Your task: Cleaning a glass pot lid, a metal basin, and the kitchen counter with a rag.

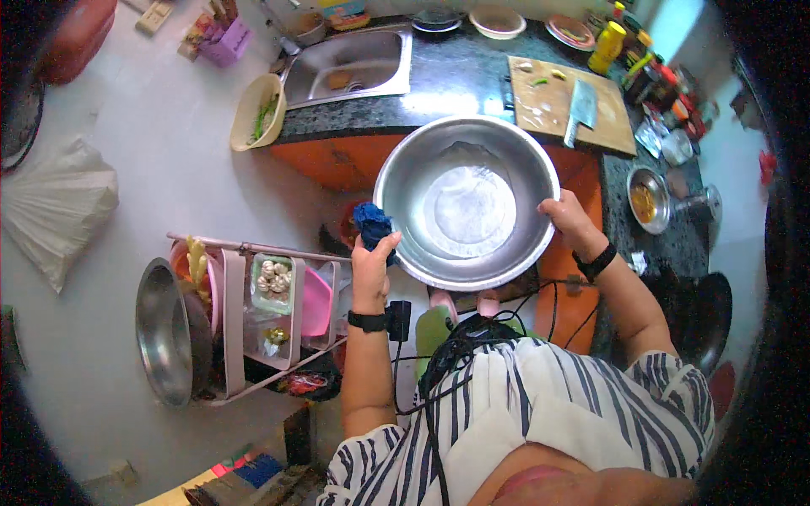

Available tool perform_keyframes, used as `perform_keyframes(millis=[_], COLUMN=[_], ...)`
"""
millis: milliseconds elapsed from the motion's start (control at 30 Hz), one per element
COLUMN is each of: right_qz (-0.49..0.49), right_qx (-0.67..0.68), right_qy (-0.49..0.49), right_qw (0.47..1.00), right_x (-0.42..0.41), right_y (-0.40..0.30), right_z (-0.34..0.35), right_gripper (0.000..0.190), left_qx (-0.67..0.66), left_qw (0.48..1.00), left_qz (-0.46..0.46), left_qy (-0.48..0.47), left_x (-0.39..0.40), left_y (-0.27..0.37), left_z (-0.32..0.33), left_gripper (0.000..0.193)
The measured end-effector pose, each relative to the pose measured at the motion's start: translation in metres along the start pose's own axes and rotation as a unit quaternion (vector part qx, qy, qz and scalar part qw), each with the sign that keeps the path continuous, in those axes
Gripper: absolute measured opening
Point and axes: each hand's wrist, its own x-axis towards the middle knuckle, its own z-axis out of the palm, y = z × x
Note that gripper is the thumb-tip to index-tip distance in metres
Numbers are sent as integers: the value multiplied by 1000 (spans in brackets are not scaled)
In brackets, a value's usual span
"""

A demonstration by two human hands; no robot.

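A large round stainless steel basin is held up in front of me, its inside facing the camera. My left hand grips the basin's left rim and clasps a crumpled dark blue cloth against it. On the opposite side, my right hand has hold of the right rim, thumb over the edge. The basin's inside looks wet or shiny, with a pale round base; whether it holds a little water I cannot tell. The fingers behind the rim are hidden.
Behind the basin runs a dark stone counter with a steel sink. A cleaver lies on a wooden cutting board. A metal bowl and several bottles stand rightward. At left is a shelf rack holding garlic; black cables hang before me.
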Motion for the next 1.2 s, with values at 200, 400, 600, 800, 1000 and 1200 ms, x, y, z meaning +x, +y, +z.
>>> perform_keyframes(millis=[200,400,600,800,1000,1200], right_qz=[41,21,-32,-22,-115,-193], right_qx=[15,62,-98,-205,-571,-861], right_qy=[31,105,163,159,99,-16], right_qw=[999,992,981,966,807,470], right_x=[46,101,201,292,462,521], right_y=[-69,-133,-194,-260,-263,-310], right_z=[57,104,119,153,95,181], right_gripper=[24,35,18,12,13,15], left_qx=[-65,-43,-39,-59,-67,-103], left_qw=[997,995,992,992,995,988], left_qz=[-11,-31,-85,-105,-65,-51], left_qy=[-45,-87,-88,-34,19,106], left_x=[61,125,171,202,221,228], left_y=[63,106,111,105,112,106], left_z=[-33,-73,-113,-150,-153,-171], left_gripper=[29,28,28,27,27,31])
